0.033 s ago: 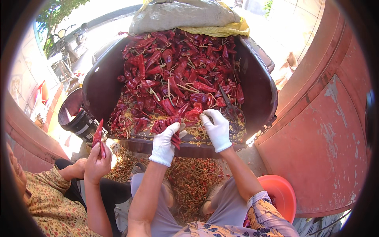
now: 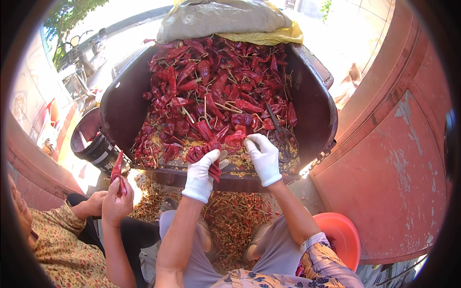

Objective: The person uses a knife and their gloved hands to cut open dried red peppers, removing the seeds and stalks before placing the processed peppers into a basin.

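My left hand [image 2: 200, 175], in a white glove, is closed round a bunch of dried red chillies [image 2: 196, 153] at the near edge of a dark tub [image 2: 314, 105]. Just to its right my right hand [image 2: 264, 158], gloved too, has thumb and forefinger pinched at the end of one red chilli [image 2: 235, 138]. Whether a stem sits between those fingertips is too small to tell. Beyond both hands rises a heap of red chillies [image 2: 192, 81], with yellow seeds scattered along its front. Dark-handled scissors [image 2: 284, 133] lie in the tub, right of the heap.
At left, a co-worker's hand [image 2: 116, 204] holds up a red chilli [image 2: 117, 168]. A black bucket [image 2: 98, 149] hangs beside the tub. Cut stems [image 2: 235, 221] cover the floor between my feet. An orange-red basin [image 2: 348, 235] stands right; a grey sack [image 2: 221, 21] lies across the tub's far end.
The co-worker's hand with the chilli has dropped slightly. My own hands have hardly moved.
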### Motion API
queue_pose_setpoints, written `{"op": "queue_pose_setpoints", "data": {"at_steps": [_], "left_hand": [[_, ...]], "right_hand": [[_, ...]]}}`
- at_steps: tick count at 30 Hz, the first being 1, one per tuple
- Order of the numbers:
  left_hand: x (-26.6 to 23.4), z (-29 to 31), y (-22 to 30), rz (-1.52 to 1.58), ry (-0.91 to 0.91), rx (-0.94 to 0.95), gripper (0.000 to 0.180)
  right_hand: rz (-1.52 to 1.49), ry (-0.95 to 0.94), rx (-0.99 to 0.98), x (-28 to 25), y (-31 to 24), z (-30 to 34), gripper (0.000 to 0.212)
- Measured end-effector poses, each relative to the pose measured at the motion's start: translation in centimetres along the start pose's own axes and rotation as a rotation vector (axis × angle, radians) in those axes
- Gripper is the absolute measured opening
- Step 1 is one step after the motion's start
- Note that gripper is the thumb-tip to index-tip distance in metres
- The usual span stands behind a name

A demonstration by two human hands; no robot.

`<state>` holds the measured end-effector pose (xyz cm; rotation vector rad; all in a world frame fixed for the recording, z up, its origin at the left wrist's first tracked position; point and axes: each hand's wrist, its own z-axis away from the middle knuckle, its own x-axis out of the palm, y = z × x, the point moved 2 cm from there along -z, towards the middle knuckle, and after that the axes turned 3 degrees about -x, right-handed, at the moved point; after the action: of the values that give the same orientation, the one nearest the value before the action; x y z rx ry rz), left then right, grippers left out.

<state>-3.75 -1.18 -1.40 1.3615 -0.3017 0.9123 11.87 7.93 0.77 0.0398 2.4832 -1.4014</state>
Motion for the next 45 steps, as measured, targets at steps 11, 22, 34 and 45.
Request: {"op": "queue_pose_setpoints", "data": {"at_steps": [11,22,34,45], "left_hand": [[1.0,-0.6,-1.2,0.146,-0.172,-0.028,0.026],[0.2,0.3,0.0,0.224,-0.072,-0.004,0.021],[3.4,2.1,-0.9,-0.061,-0.222,0.012,0.032],[3.7,2.5,-1.3,0.009,-0.187,0.005,0.025]], "right_hand": [[0.473,-0.180,-0.492,0.8,-3.4,2.6,0.015],[-0.157,-0.730,0.145,-1.8,-3.0,1.7,0.023],[-0.186,-0.148,0.037,-1.7,-3.5,1.3,0.013],[0.001,-0.264,-0.127,-2.6,-4.8,1.4,0.012]]}}
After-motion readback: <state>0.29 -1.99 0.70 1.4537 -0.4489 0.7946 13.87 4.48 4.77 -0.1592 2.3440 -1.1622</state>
